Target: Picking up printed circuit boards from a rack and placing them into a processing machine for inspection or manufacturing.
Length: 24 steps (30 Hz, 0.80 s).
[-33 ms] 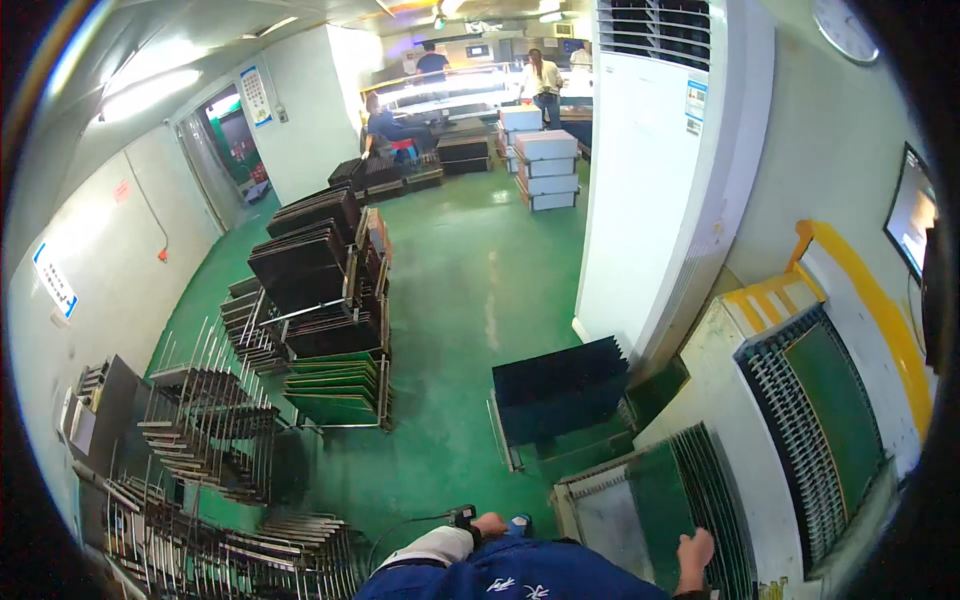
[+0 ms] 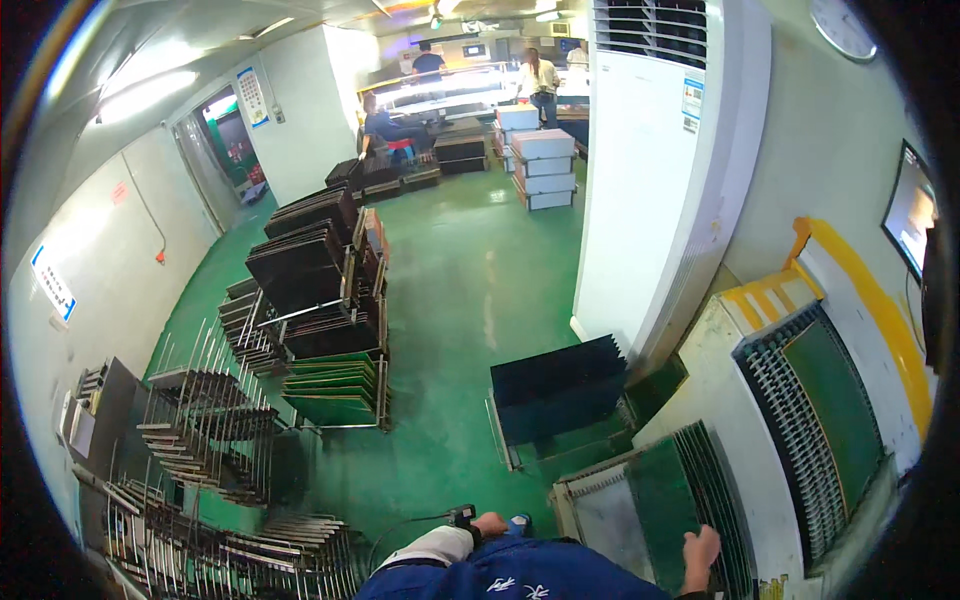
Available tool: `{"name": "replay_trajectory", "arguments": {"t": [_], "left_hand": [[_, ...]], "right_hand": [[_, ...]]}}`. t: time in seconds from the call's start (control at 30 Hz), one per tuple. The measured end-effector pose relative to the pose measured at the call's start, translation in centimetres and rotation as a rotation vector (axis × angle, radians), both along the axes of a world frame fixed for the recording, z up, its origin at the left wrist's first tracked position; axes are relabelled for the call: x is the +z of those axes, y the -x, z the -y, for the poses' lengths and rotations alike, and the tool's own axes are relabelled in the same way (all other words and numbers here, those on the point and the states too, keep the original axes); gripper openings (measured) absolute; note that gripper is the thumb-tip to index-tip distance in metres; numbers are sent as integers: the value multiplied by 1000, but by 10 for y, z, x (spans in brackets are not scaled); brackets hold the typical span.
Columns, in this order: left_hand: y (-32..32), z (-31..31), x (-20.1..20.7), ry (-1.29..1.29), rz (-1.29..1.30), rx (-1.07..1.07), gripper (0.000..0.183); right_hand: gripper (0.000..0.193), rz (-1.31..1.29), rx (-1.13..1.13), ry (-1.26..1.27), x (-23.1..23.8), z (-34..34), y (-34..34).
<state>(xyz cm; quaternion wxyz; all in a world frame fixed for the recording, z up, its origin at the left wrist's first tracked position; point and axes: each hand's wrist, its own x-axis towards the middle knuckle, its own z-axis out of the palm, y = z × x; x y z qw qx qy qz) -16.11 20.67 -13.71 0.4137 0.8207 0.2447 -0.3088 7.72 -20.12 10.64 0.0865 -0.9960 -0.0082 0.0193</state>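
Observation:
My right hand [image 2: 702,550] is over a row of upright dark green boards [image 2: 692,500] in a rack at the lower right. Its fingers are curled, and whatever they may hold cannot be made out. Beside it a wide green panel [image 2: 655,505] leans at the near end of that row. My left hand [image 2: 489,523] is low in the middle, close to my body, its fingers mostly hidden. A small black device [image 2: 462,516] with a cable sits by that wrist, where a white sleeve [image 2: 435,548] ends.
A rack of dark boards [image 2: 555,390] stands ahead on the right, before a tall white cabinet [image 2: 640,200]. Metal racks [image 2: 205,430] and stacked boards [image 2: 300,265] line the left. A machine with a roller opening [image 2: 800,430] is at right. Several people work far off.
My right hand has shifted slightly to the right over the boards. The left hand stays where it was, and the view has barely moved.

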Motion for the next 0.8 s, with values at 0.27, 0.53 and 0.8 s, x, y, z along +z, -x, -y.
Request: {"name": "replay_trajectory", "arguments": {"t": [0.27, 0.53, 0.8], "left_hand": [[-10, -3, -8, 21, 15, 18, 33], [-42, 9, 23, 79, 49, -10, 38], [-41, 9, 16, 263, 32, 85, 33]], "right_hand": [[35, 48, -180, -426, 101, 79, -16], [30, 329, -299, -1042, 136, 114, 12], [25, 84, -436, -2155, 110, 103, -15]]}}
